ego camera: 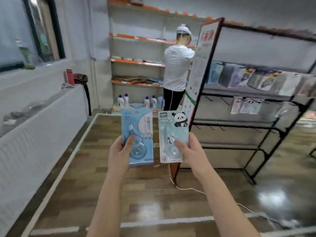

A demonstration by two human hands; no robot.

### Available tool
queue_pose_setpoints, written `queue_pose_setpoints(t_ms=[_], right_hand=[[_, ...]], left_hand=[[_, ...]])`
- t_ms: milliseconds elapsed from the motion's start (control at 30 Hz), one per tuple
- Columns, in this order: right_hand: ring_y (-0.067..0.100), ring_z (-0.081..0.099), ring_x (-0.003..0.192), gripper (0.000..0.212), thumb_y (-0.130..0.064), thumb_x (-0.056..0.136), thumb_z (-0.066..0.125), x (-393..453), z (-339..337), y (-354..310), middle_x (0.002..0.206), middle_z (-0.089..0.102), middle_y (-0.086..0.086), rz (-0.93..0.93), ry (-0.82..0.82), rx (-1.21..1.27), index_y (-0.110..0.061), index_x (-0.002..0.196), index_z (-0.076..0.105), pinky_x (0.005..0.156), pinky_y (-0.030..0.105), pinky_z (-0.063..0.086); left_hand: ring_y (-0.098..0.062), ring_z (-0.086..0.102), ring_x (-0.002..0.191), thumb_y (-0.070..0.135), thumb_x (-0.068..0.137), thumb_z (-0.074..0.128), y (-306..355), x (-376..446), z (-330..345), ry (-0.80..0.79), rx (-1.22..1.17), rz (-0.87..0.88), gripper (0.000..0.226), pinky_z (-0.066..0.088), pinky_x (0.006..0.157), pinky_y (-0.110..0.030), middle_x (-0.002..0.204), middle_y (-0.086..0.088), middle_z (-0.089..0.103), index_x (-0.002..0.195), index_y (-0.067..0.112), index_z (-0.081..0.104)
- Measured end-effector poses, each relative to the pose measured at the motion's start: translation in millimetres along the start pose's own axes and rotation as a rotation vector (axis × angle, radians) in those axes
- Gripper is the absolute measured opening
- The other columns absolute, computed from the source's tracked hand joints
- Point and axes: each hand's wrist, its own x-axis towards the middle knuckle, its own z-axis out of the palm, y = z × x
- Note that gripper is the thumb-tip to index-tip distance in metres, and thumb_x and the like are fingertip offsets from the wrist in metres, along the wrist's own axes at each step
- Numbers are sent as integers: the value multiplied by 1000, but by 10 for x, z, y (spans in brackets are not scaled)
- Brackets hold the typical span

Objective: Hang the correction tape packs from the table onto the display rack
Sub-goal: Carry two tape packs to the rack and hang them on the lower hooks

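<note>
**Two packs on the way to the rack**

The left hand [119, 151] grips a blue pack [137, 135] of correction tape, thumb on the front. The right hand [189, 149] grips a panda pack [173, 134] the same way. Both packs stand upright, side by side, up in the air. The display rack [248, 106] is ahead to the right, not touching them. This looks like the carrying step. Next, each pack's top hole must slide onto a free hook.
</note>
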Motion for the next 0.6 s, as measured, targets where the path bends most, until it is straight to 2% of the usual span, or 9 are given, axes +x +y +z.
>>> queue_pose_setpoints(t_ms=[67, 133, 167, 367, 433, 500, 533, 600], right_hand=[[11, 66, 103, 24, -12, 94, 57, 56, -532, -38, 115, 68, -5, -14, 79, -9, -24, 114, 54, 86, 26, 55], [12, 65, 103, 25, -10, 94, 56, 99, -1015, -66, 116, 67, -3, -26, 155, 1, -21, 116, 53, 85, 25, 54], [12, 64, 104, 25, -10, 94, 56, 111, -1230, -72, 116, 66, -4, -31, 189, 7, -21, 117, 52, 86, 25, 54], [12, 65, 101, 21, -8, 94, 55, 268, -2308, 23, 108, 70, -8, -27, 363, 8, -24, 108, 55, 92, 33, 51], [13, 66, 100, 20, -9, 94, 57, 402, -2619, 74, 109, 70, -6, -22, 406, 0, -23, 108, 56, 91, 34, 52], [14, 66, 101, 19, -10, 93, 58, 586, -2934, 132, 109, 69, -5, -28, 442, 3, -22, 108, 56, 90, 33, 53], [15, 65, 102, 19, -11, 93, 59, 696, -3086, 162, 110, 69, -4, -31, 460, -1, -21, 108, 56, 90, 33, 53], [16, 65, 104, 19, -12, 92, 59, 947, -3385, 219, 112, 68, -2, -37, 487, -4, -21, 109, 56, 91, 34, 52]], left_hand=[[-13, 70, 73, 23, 94, 59, -91, 35, 558, -75, -1, -25, 11, 57, 67, -32, 80, 3, 74, 87, 17, 64], [-28, 69, 84, 28, 93, 60, -194, 77, 1064, -140, 7, -53, 16, 55, 80, -49, 90, -8, 73, 90, 13, 65], [-32, 68, 88, 30, 93, 61, -234, 84, 1302, -171, 11, -63, 21, 53, 82, -52, 94, -11, 73, 93, 10, 64], [-25, 70, 85, 33, 91, 62, -514, 161, 2575, -327, 5, -113, 27, 57, 74, -41, 91, -6, 73, 98, 7, 63], [-28, 69, 83, 48, 85, 66, -645, 244, 2943, -358, 21, -113, 37, 56, 78, -51, 90, -14, 72, 92, 12, 63], [-35, 65, 79, 70, 67, 67, -800, 381, 3303, -383, 42, -102, 61, 51, 81, -60, 90, -21, 67, 86, 12, 58], [-35, 65, 78, 74, 63, 67, -881, 470, 3477, -390, 54, -99, 67, 50, 80, -61, 89, -21, 66, 85, 12, 56], [-37, 68, 82, 64, 74, 67, -932, 625, 3835, -398, 72, -85, 56, 51, 80, -59, 88, -18, 69, 84, 10, 57]])
